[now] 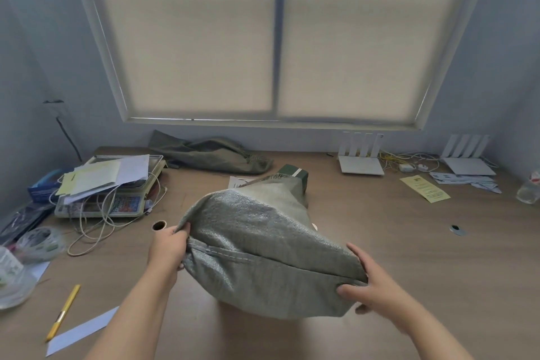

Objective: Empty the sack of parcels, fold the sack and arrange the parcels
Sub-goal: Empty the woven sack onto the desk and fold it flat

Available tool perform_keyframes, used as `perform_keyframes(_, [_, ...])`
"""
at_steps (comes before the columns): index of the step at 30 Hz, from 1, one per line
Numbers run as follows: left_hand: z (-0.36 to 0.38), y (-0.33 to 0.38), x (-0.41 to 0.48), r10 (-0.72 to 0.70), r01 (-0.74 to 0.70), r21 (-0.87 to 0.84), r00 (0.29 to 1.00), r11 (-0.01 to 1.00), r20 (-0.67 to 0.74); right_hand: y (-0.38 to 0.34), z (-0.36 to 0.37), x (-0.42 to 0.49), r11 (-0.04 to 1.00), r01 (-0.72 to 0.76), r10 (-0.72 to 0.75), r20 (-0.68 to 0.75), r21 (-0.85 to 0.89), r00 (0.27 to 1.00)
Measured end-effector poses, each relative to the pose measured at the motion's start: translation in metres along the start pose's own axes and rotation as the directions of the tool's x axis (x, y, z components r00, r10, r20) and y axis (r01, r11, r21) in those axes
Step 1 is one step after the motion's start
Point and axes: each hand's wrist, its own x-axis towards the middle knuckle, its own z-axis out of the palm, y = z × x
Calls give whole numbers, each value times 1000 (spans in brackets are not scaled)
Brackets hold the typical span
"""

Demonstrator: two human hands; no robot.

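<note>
Because the woven sack is limp, light and slick, sagging around whatever is inside, I judge its stitched bottom corners the surest hold. Its seamed end is raised over the middle of the desk, with the mouth tipped toward the far edge. My left hand pinches the left corner with curled fingers, and my right hand clasps the right corner. A green boxed parcel pokes out at the mouth.

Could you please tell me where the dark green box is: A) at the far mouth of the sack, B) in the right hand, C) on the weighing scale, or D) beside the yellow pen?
A: the dark green box sits at the frayed far mouth of the sack.
</note>
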Motion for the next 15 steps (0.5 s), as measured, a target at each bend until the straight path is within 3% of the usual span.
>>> perform_keyframes(3, [2, 4, -16, -84, 85, -104, 996, 991, 20, 16, 13, 5, 991, -37, 62, -199, 125, 978])
perform_keyframes(6, [1, 15, -19, -87, 94, -120, 994, 988, 60, 0, 6, 14, 995, 26, 7, -311, 100, 950])
perform_keyframes(10, [-13, 41, -9, 81, -78, -47, 995, 996, 65, -58, -16, 18, 981, 193, -162, -397, 39, 903])
perform_keyframes(13, [-18, 55, -6, 208, -207, -86, 978, 975, 8, -93, -27, 22, 933, 358, -299, -500, 23, 813])
perform_keyframes(15, [-17, 60, -11, 242, -238, -120, 970, 964, 21, -98, -26, 26, 921, 387, -304, -543, 41, 783])
